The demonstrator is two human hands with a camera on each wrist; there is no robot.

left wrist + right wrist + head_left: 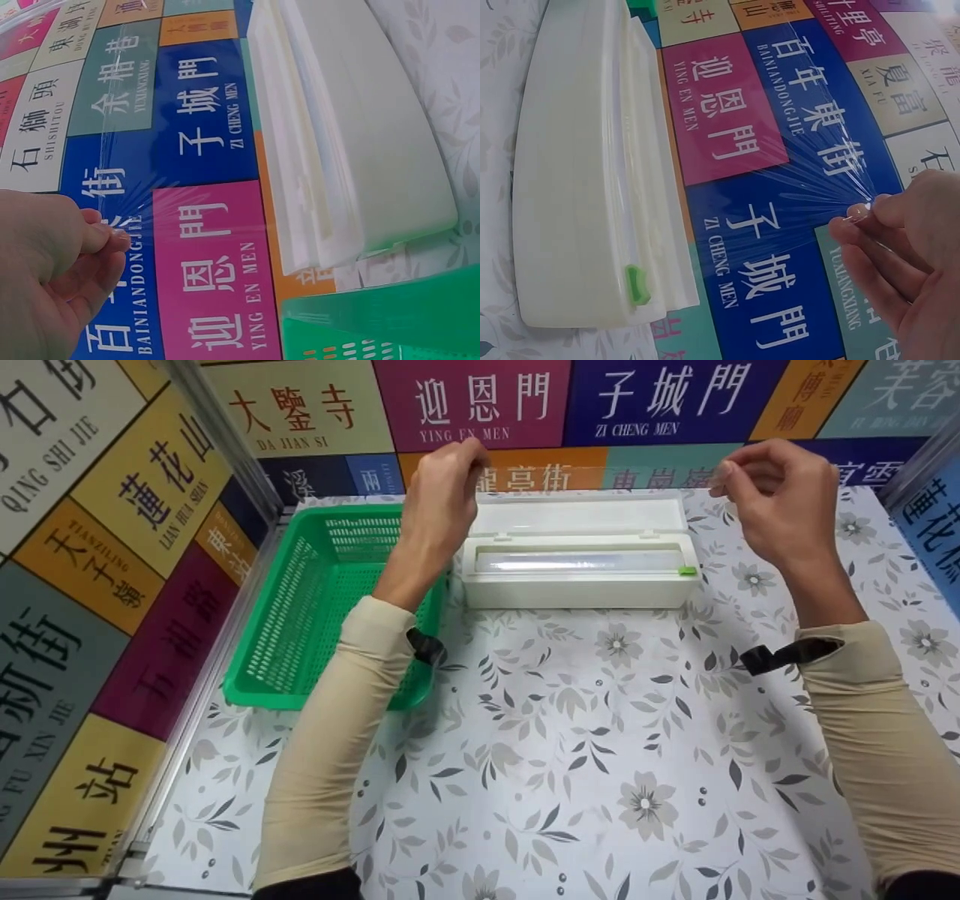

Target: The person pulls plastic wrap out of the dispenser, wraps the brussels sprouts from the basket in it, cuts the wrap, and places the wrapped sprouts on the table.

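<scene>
In the head view, at 12 o'clock, a magenta rectangular panel [472, 401] bears 迎恩門, "YING EN MEN". At 1 o'clock, a dark blue rectangular panel [656, 403] bears 子城門, "ZI CHENG MEN"; at 11, a pale yellow rectangular panel [300, 409], "DA JIAN SI"; at 10, a stronger yellow rectangular panel [154, 480], "LIAN HUA SHAN"; at 9, an orange rectangular panel [94, 562], "TIANZILING".

On the table [525, 772], the basket [274, 701] stands at the far left corner. The box [577, 594] sits right of it by the far edge, its lid [577, 516] behind.
</scene>
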